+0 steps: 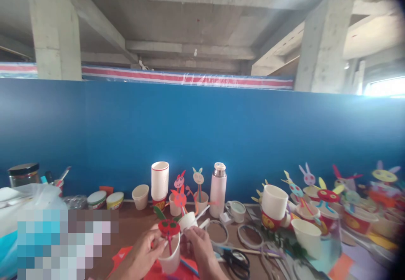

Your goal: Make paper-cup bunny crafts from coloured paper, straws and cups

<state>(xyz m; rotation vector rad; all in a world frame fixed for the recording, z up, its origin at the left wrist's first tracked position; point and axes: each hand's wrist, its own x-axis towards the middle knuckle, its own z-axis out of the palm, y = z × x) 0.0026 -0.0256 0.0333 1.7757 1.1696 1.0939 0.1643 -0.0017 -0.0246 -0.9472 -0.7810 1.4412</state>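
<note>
We're working w/ both hands close together: our L hand (144, 248) is pinching narrow on the red paper figure (169, 228) by its stem, tho we can't tell if those fingers are also gripping the rim of the paper cup (171, 264) around it. The cup is standing upright just R of the L fingertips, w/ the figure's head showing above the rim & the stem dropping inside. Our R hand (202, 246) is closing round a small white round pc (187, 220), maybe a tape roll, just beyond & R of the cup; a white strip (203, 214) is sticking out past that grip. Judging by this, we're at the placing/fixing step, lining the stem up w/ the cup wall. The next move is calling for a steady L pinch, the head facing fwd & the R fingers working near the rim w/o knocking the cup or bending the green ears (158, 212). Red paper (121, 257) is lying below & L of the L grip, a blue stick (190, 268) is resting b/w the hands, nearer us, & black scissors (238, 264) are lying R of the R wrist. Beyond both grips, finished-looking figures (179, 199) are standing in cups, w/ a cup stack (160, 181) to their L & a pale flask (218, 193) to their R.
</note>
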